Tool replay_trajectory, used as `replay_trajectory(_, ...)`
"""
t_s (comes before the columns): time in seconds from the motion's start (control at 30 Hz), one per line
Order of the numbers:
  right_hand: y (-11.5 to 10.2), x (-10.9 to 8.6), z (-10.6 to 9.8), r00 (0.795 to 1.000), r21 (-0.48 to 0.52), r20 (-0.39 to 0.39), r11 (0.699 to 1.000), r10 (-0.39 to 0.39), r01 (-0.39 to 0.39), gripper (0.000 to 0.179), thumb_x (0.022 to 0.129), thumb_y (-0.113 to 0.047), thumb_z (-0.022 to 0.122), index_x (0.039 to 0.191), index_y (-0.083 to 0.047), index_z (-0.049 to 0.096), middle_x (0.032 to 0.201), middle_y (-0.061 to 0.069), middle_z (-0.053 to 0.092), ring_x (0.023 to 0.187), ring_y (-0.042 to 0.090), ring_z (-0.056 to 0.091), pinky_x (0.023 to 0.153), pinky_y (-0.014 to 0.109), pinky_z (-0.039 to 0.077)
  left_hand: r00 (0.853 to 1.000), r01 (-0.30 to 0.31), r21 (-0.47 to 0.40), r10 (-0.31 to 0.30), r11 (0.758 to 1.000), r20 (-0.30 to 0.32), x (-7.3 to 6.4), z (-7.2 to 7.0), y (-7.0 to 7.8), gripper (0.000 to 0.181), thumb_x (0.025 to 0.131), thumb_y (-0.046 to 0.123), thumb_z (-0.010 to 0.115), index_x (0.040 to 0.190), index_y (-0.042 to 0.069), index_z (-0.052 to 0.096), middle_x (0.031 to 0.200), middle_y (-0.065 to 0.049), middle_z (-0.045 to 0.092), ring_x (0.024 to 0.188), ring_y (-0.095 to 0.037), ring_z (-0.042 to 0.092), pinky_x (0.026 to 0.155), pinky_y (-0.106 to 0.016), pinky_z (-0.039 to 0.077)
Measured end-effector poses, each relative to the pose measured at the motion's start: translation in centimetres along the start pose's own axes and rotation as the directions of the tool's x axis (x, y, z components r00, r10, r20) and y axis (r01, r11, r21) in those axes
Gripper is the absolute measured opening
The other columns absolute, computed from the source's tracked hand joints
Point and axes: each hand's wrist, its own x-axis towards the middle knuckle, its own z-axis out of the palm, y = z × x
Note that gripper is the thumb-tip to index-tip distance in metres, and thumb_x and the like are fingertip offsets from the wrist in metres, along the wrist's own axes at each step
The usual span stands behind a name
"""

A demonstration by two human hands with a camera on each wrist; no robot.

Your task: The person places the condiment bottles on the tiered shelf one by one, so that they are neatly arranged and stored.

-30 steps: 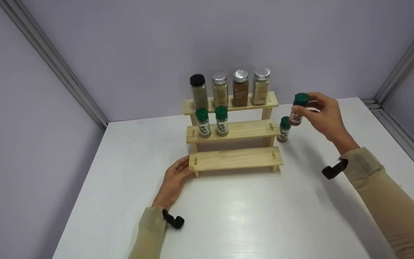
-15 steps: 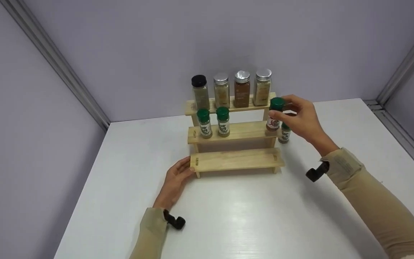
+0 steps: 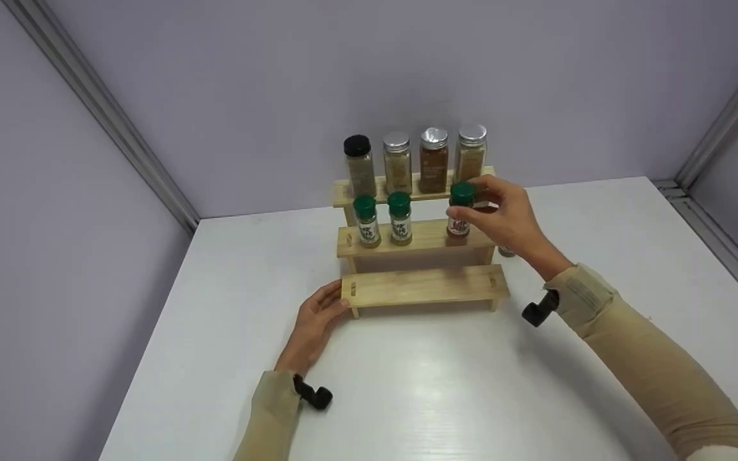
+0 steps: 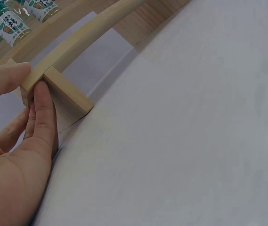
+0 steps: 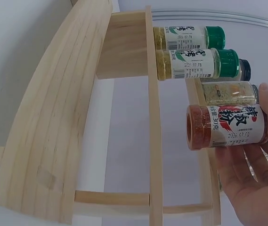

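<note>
My right hand [image 3: 507, 218] pinches a small spice jar [image 5: 230, 126] of red powder with a green cap. In the right wrist view the jar's base is apart from the middle board of a three-tier wooden rack [image 3: 426, 285]. My left hand [image 3: 314, 320] grips the left end of the rack's lowest board, its thumb on top and fingers [image 4: 43, 110] against the underside. On the middle tier's left stand two green-capped jars, one [image 3: 367, 224] beside the other [image 3: 400, 221]. Another small jar [image 3: 507, 251] on the table is mostly hidden behind my right hand.
Several taller spice jars line the top tier, among them a black-capped one [image 3: 359, 166] and a silver-capped one with reddish-brown contents [image 3: 434, 163]. The rack stands on a white table [image 3: 228, 282] near the back wall [image 3: 266, 96].
My right hand has carried the red-powder jar leftward, from beyond the rack's right end to over the middle tier. The left hand has stayed on the lowest board.
</note>
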Motion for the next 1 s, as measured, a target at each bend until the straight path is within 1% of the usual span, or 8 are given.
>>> replay_trajectory(0.13, 0.0, 0.3, 1.0, 1.0, -0.003, -0.001, 1.0, 0.005, -0.005, 0.043, 0.091, -0.026, 0.089, 0.125, -0.006, 0.073, 0.115, 0.01, 0.074, 0.103, 0.014, 0.072, 0.089, 0.017, 0.06, 1.0, 0.0, -0.005, 0.0, 1.0, -0.01, 0.0, 0.0, 0.1, 0.062, 0.104, 0.006, 0.069, 0.16, -0.001, 0.043, 0.158, -0.021, 0.049, 0.142, -0.025, 0.054, 0.114, -0.031, 0.052)
replay_trajectory(0.23, 0.0, 0.5, 1.7, 1.0, -0.001, 0.002, 1.0, 0.012, -0.012, 0.046, 0.09, -0.027, 0.09, 0.127, -0.007, 0.072, 0.116, 0.009, 0.074, 0.105, 0.016, 0.072, 0.091, 0.018, 0.06, 1.0, -0.006, 0.003, 0.006, 1.0, -0.016, -0.1, 0.0, 0.2, 0.062, 0.104, 0.006, 0.069, 0.159, -0.002, 0.043, 0.157, -0.022, 0.05, 0.139, -0.024, 0.055, 0.113, -0.031, 0.053)
replay_trajectory(0.43, 0.3, 0.9, 2.6, 1.0, 0.005, -0.004, 1.0, -0.009, 0.009, 0.045, 0.088, -0.02, 0.091, 0.126, -0.005, 0.072, 0.116, 0.011, 0.074, 0.105, 0.022, 0.074, 0.091, 0.02, 0.061, 1.0, 0.007, 0.009, -0.007, 1.0, -0.017, 0.1, 0.0, 0.0, 0.062, 0.104, 0.005, 0.068, 0.159, -0.004, 0.042, 0.157, -0.023, 0.05, 0.137, -0.023, 0.056, 0.112, -0.029, 0.053)
replay_trajectory(0.57, 0.6, 1.3, 3.1, 1.0, -0.003, -0.002, 1.0, 0.009, -0.009, 0.045, 0.088, -0.023, 0.091, 0.125, -0.005, 0.072, 0.117, 0.011, 0.074, 0.107, 0.025, 0.074, 0.089, 0.021, 0.061, 1.0, 0.009, 0.009, -0.009, 1.0, -0.029, 0.1, 0.0, 0.0, 0.061, 0.104, 0.004, 0.068, 0.159, -0.004, 0.043, 0.157, -0.023, 0.049, 0.138, -0.023, 0.056, 0.111, -0.03, 0.053)
replay_trajectory(0.63, 0.8, 1.4, 3.3, 1.0, -0.001, 0.0, 1.0, 0.026, -0.026, 0.047, 0.088, -0.026, 0.091, 0.126, -0.005, 0.071, 0.119, 0.011, 0.074, 0.108, 0.026, 0.074, 0.09, 0.024, 0.062, 0.999, 0.009, 0.008, -0.009, 1.0, -0.032, 0.1, 0.0, 0.0, 0.06, 0.104, 0.004, 0.068, 0.159, -0.003, 0.043, 0.157, -0.023, 0.049, 0.138, -0.023, 0.056, 0.112, -0.03, 0.053)
replay_trajectory(0.73, 1.0, 1.6, 3.5, 0.999, 0.023, 0.005, 0.999, 0.047, -0.047, 0.05, 0.088, -0.028, 0.092, 0.127, -0.006, 0.071, 0.12, 0.011, 0.074, 0.11, 0.025, 0.073, 0.094, 0.03, 0.062, 1.0, 0.01, 0.004, -0.01, 1.0, -0.021, 0.0, 0.0, 0.0, 0.061, 0.104, 0.005, 0.068, 0.16, -0.001, 0.042, 0.157, -0.021, 0.049, 0.138, -0.023, 0.056, 0.112, -0.031, 0.053)
replay_trajectory(0.87, 1.0, 1.7, 3.7, 0.998, 0.053, 0.013, 0.997, 0.064, -0.064, 0.05, 0.087, -0.027, 0.092, 0.126, -0.005, 0.071, 0.12, 0.012, 0.074, 0.111, 0.023, 0.071, 0.101, 0.037, 0.061, 1.0, 0.011, -0.006, -0.011, 1.0, 0.0, -0.1, 0.0, 0.0, 0.062, 0.105, 0.006, 0.068, 0.161, 0.001, 0.042, 0.157, -0.02, 0.049, 0.137, -0.023, 0.057, 0.112, -0.032, 0.054)
replay_trajectory(1.0, 0.8, 1.6, 3.9, 0.998, 0.058, 0.014, 0.996, 0.068, -0.069, 0.05, 0.087, -0.024, 0.093, 0.127, -0.004, 0.07, 0.121, 0.013, 0.074, 0.112, 0.024, 0.071, 0.101, 0.039, 0.061, 1.0, 0.004, -0.006, -0.004, 1.0, 0.002, -0.1, 0.0, -0.1, 0.062, 0.105, 0.007, 0.068, 0.16, -0.001, 0.041, 0.157, -0.021, 0.049, 0.135, -0.022, 0.058, 0.11, -0.033, 0.055)
